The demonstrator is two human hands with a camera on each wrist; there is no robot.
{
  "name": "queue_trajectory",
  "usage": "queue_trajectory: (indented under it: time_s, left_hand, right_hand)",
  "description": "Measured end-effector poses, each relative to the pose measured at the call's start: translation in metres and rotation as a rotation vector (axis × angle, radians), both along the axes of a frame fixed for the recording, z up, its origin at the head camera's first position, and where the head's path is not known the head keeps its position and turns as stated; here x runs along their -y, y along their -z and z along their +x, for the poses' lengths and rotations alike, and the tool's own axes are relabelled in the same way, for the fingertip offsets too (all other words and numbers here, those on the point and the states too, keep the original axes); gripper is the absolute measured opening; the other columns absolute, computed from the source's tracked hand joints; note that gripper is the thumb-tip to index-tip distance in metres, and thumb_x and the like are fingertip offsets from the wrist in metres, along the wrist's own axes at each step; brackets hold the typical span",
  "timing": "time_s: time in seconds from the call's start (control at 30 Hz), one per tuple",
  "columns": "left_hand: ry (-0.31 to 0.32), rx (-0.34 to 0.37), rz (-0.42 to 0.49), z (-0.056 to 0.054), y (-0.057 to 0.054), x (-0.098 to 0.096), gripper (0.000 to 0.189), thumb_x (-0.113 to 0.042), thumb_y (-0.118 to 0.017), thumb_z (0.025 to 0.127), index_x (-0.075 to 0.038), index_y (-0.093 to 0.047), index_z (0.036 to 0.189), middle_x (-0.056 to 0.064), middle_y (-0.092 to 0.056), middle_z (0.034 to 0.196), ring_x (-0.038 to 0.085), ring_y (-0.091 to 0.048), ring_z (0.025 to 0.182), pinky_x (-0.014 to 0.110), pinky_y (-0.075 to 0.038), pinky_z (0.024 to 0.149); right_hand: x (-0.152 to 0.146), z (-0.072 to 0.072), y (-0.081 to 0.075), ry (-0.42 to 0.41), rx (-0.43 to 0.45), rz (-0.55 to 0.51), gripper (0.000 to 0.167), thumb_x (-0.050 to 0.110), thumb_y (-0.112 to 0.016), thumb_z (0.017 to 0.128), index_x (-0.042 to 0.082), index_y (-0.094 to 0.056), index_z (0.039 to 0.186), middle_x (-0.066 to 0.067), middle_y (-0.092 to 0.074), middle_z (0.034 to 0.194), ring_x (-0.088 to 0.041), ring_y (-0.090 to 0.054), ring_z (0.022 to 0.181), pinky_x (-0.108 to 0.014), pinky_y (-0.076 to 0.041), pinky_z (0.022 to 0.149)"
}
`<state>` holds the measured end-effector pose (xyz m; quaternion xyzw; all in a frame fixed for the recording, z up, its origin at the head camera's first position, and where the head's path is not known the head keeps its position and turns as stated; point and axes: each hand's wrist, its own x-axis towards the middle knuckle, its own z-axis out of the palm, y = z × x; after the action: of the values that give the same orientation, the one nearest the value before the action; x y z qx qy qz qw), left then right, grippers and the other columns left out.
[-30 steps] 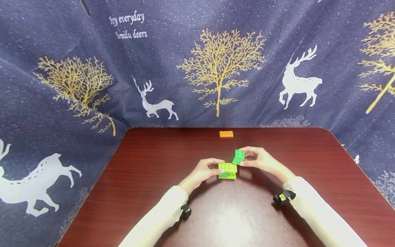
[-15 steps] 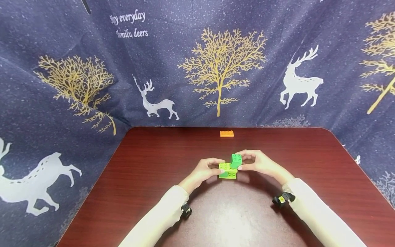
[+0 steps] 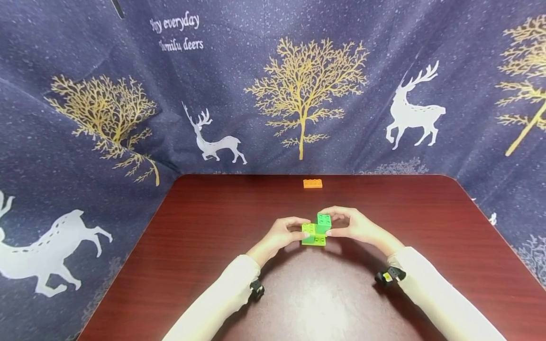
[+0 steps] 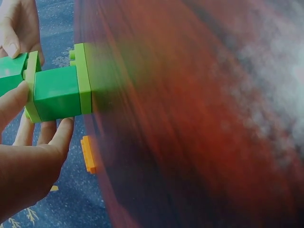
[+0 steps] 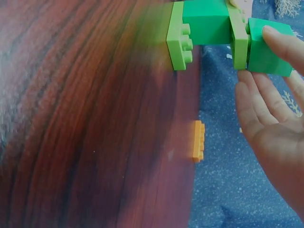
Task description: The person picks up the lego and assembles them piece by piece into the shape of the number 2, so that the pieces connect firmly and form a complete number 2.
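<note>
A small stack of toy building bricks stands mid-table. Its base is a lime-green plate, with a green brick on the left half. Across that brick lies an upper lime-green plate, its right end overhanging. My left hand grips the stack from the left, thumb in front and fingers behind. My right hand pinches a second green brick between thumb and fingers. That brick sits over the right end of the upper plate; in the right wrist view a narrow gap with studs shows between them.
An orange plate lies near the far edge of the dark red wooden table. Behind the table hangs a blue cloth printed with trees and deer. Both sleeves carry a wrist-worn camera.
My right hand has brought the second green brick left and down, from beside the stack onto the right end of the upper plate. My left hand has kept its grip on the stack.
</note>
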<state>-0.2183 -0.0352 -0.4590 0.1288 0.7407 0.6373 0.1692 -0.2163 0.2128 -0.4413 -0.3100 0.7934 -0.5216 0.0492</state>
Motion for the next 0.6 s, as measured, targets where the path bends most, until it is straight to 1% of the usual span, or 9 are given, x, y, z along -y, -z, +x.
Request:
queue_trajectory:
  time_s: [0.13,0.27,0.43,0.5,0.6]
  left_hand:
    - [0.0,0.011,0.0,0.0,-0.001,0.001,0.037,-0.003,-0.074,0.08,-0.005,-0.069,0.117,0.013,-0.069,0.109,0.019,-0.066,0.095,0.026,-0.053,0.077]
    - [-0.001,0.021,-0.007,-0.001,0.0,0.002,0.036,-0.004,-0.075,0.08,-0.007,-0.069,0.116,0.011,-0.07,0.107,0.018,-0.066,0.095,0.026,-0.053,0.078]
    - [-0.001,0.025,-0.006,-0.001,0.0,0.002,0.037,-0.004,-0.076,0.08,-0.007,-0.069,0.116,0.011,-0.07,0.106,0.018,-0.066,0.095,0.027,-0.054,0.079]
    - [0.001,0.029,-0.004,0.0,-0.001,0.001,0.037,-0.004,-0.076,0.08,-0.007,-0.069,0.116,0.011,-0.07,0.107,0.018,-0.066,0.096,0.027,-0.054,0.079]
    - [-0.003,0.036,-0.006,0.0,-0.001,0.002,0.036,-0.004,-0.076,0.08,-0.007,-0.069,0.115,0.01,-0.07,0.107,0.018,-0.066,0.096,0.027,-0.054,0.079]
  right_hand:
    - [0.002,0.001,0.0,0.012,-0.022,0.029,0.051,0.009,-0.077,0.081,0.008,-0.059,0.129,-0.004,-0.069,0.106,-0.021,-0.065,0.095,-0.038,-0.053,0.084]
    - [0.005,0.004,-0.003,0.021,-0.063,0.058,0.052,0.004,-0.076,0.081,0.004,-0.057,0.13,-0.006,-0.067,0.105,-0.022,-0.065,0.096,-0.045,-0.053,0.085]
    - [0.012,0.014,-0.017,-0.005,-0.114,0.056,0.05,-0.006,-0.072,0.08,-0.008,-0.055,0.127,-0.017,-0.063,0.103,-0.03,-0.064,0.094,-0.053,-0.052,0.083]
    - [0.014,0.018,-0.024,-0.013,-0.132,0.062,0.049,-0.008,-0.071,0.08,-0.011,-0.054,0.126,-0.018,-0.062,0.102,-0.03,-0.064,0.092,-0.053,-0.052,0.081]
    - [0.017,0.021,-0.03,-0.004,-0.152,0.078,0.045,-0.007,-0.069,0.082,-0.01,-0.055,0.125,-0.017,-0.063,0.101,-0.028,-0.064,0.091,-0.048,-0.054,0.079]
